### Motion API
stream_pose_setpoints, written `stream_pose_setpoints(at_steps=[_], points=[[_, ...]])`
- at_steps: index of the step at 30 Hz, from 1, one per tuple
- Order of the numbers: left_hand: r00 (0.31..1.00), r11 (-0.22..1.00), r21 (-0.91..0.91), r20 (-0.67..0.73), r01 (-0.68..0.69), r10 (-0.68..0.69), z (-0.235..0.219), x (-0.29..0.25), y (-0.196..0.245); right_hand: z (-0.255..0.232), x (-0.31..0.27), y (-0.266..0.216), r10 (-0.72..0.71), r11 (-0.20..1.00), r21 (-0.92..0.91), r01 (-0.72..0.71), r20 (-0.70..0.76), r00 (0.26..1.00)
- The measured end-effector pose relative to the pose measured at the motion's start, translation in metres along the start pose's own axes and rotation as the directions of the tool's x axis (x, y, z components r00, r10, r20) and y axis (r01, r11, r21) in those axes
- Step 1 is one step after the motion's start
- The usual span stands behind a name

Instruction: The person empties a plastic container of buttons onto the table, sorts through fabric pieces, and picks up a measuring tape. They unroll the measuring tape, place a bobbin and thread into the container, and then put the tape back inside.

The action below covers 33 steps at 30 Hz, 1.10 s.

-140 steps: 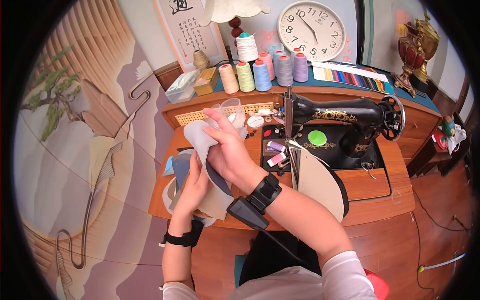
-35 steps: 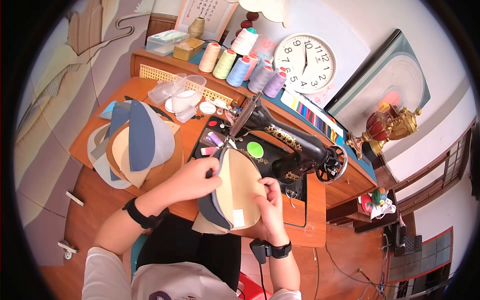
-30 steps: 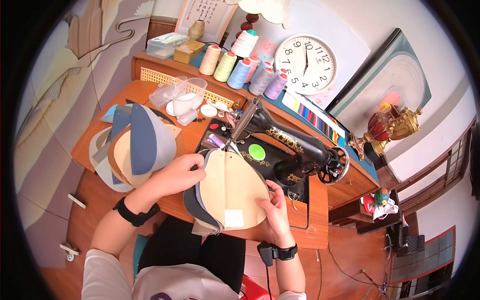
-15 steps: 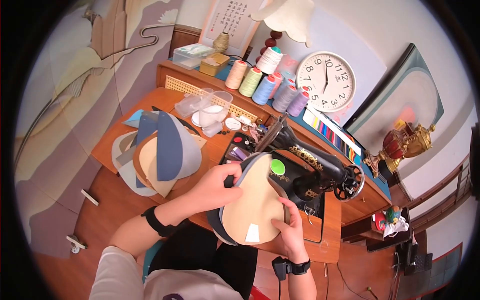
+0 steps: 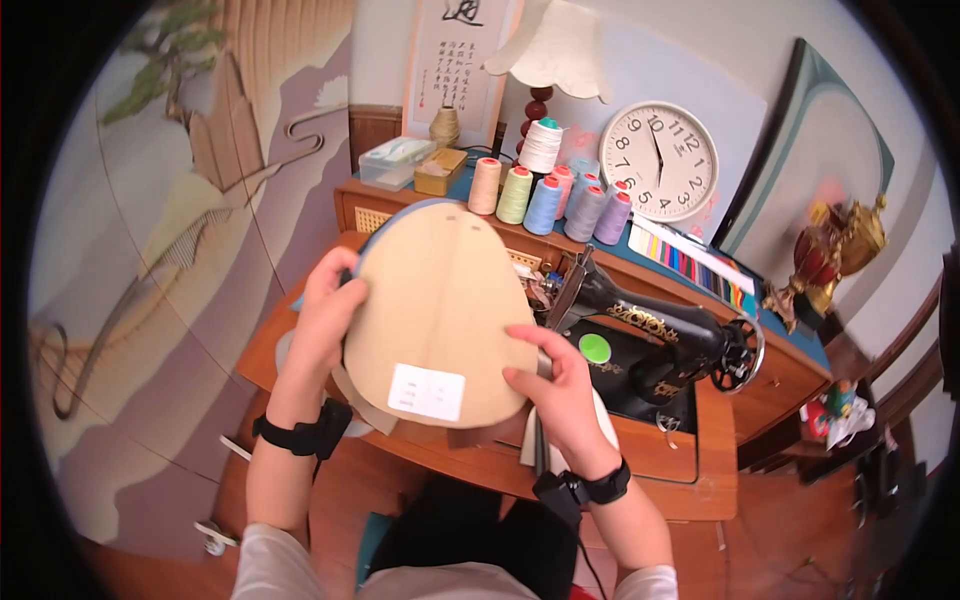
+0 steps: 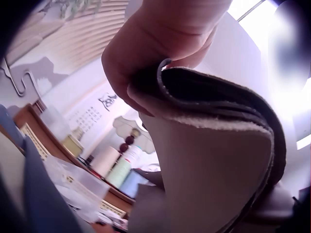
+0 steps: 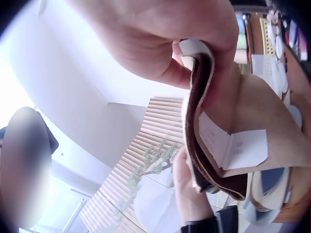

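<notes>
1. At left, a person's left hand (image 5: pixel 328 305) pinches the near-side edge of a layered stack of panels; the left wrist view shows dark layers (image 6: pixel 214 92) bending beneath the fingers, which suggests soft, pliable sheets.
2. At centre, the stack's beige panel (image 5: pixel 430 310) faces the wearer, raised over the front of the wooden table (image 5: pixel 718 440); it looks light and unlikely to break, stiff enough to hold its outline yet apt to curl, and loose layers may slide on one another.
3. Low on that panel sits a white label (image 5: pixel 426 392); a grip there would likely crease it, so the side edges, all layers pinched together, seem the better hold.
4. To its right, the right hand (image 5: pixel 560 395), apart from the left, pinches the opposite edge, thumb on the beige face; beyond stands a black sewing machine (image 5: pixel 640 325).
</notes>
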<state>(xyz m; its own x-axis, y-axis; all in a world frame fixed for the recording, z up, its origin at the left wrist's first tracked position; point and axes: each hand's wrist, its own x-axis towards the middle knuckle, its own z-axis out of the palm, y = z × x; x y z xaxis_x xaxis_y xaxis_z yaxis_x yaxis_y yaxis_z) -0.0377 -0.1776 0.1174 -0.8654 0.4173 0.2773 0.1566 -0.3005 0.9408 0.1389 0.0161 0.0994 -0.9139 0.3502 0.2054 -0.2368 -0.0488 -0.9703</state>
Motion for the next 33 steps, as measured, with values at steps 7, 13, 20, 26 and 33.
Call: stream_pose_setpoints(at_steps=[7,13,20,26,33], points=[[0.987,0.751,0.66,-0.143,0.04,0.074,-0.074,0.018,-0.05,0.05,0.045,0.012,-0.026,0.981,0.192,0.013,0.067,0.997],[0.998,0.455,0.889,-0.034,0.054,-0.052,-0.088,0.011,-0.04,0.052,0.045,0.06,0.047,0.978,0.199,-0.064,0.09,0.995],[0.974,0.182,0.956,0.226,-0.228,0.034,-0.045,-0.01,-0.033,0.04,0.045,0.083,0.101,0.953,0.29,-0.089,-0.026,0.995],[0.883,0.212,0.916,0.389,-0.34,-0.263,-0.009,-0.021,-0.03,0.033,0.041,0.109,0.216,0.945,-0.239,-0.221,-0.048,0.975],[0.876,0.1,0.932,0.361,-0.348,-0.321,-0.011,-0.025,-0.041,-0.008,0.018,0.07,-0.151,0.747,-0.649,0.145,0.047,0.987]])
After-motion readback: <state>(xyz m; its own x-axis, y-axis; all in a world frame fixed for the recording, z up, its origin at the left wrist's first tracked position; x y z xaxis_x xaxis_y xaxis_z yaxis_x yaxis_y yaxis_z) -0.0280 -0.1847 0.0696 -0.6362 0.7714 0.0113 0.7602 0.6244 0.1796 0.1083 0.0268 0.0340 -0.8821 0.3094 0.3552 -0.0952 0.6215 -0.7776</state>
